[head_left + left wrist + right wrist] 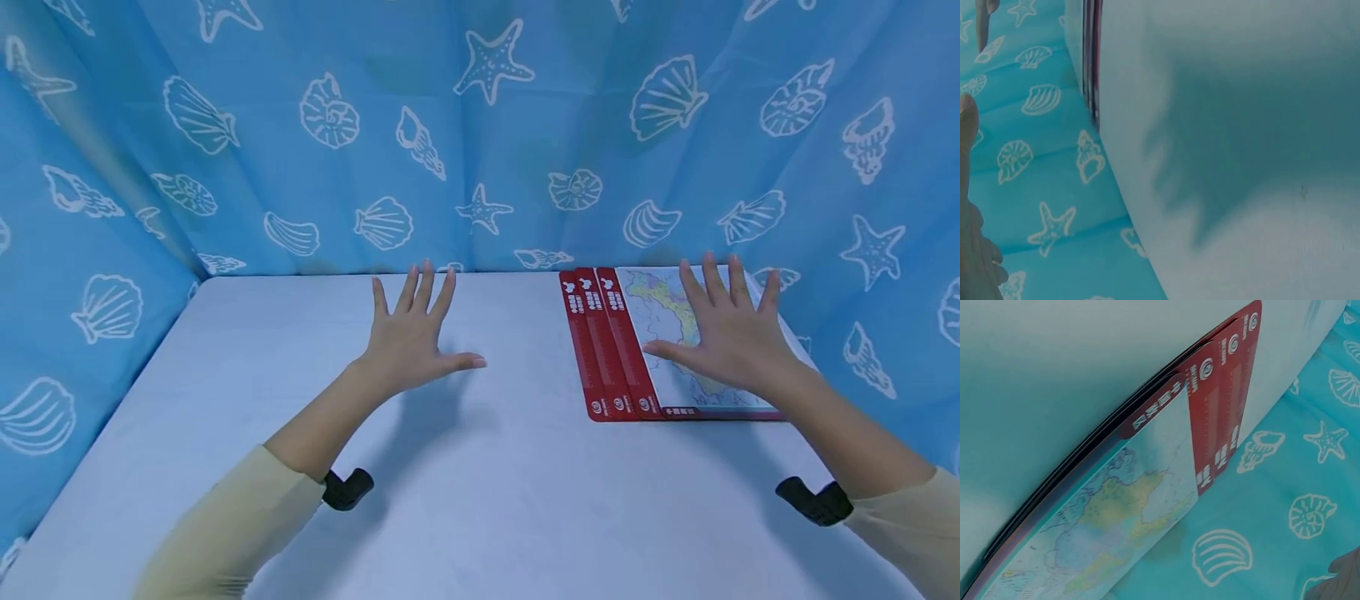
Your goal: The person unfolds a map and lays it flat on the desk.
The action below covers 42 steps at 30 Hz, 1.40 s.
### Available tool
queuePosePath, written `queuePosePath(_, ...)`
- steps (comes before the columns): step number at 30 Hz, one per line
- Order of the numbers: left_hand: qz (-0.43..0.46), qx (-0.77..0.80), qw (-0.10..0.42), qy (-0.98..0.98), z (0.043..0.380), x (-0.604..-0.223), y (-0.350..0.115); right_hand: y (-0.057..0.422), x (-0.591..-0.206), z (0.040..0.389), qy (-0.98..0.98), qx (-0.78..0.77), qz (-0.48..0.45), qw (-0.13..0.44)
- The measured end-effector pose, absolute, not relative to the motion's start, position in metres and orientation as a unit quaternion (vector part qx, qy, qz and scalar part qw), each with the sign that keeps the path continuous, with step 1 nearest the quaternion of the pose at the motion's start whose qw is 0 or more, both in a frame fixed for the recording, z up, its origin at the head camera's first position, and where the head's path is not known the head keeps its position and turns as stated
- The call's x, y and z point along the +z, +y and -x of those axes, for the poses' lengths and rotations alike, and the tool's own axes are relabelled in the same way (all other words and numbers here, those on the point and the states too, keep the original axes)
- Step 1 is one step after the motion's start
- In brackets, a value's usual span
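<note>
Both hands hover above the white table [510, 492] with nothing in them. My left hand [408, 342] is spread wide over the bare left-middle part, casting a shadow; in the left wrist view part of it [982, 256] shows at the left edge. My right hand [738, 337], also with fingers spread, is over a fanned stack of map sheets [641, 333] and hides part of the top one. The sheets have red left borders with white print, and the top one carries a coloured map [1116, 512]. A bit of the right hand [1338, 581] enters the right wrist view's lower corner.
A blue curtain [517, 133] with white shells and starfish hangs behind the table and along both sides. The map stack lies by the table's back right edge. Dark bands [347, 489] sit at both wrists, by the beige sleeves [240, 525].
</note>
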<state>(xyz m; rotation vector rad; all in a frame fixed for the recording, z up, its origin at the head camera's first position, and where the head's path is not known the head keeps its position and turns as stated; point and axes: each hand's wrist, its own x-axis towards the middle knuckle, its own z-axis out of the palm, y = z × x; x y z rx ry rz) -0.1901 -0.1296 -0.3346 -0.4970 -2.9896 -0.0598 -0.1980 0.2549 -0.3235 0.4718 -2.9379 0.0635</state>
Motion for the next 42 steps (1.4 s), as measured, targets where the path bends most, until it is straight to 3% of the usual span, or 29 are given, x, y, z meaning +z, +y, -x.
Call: queuePosePath(42,0.204,-0.058,0.045,-0.976,0.199,-0.356,-0.045,0.314,-0.345,0.193,-0.988,0.027,-0.115,0.103)
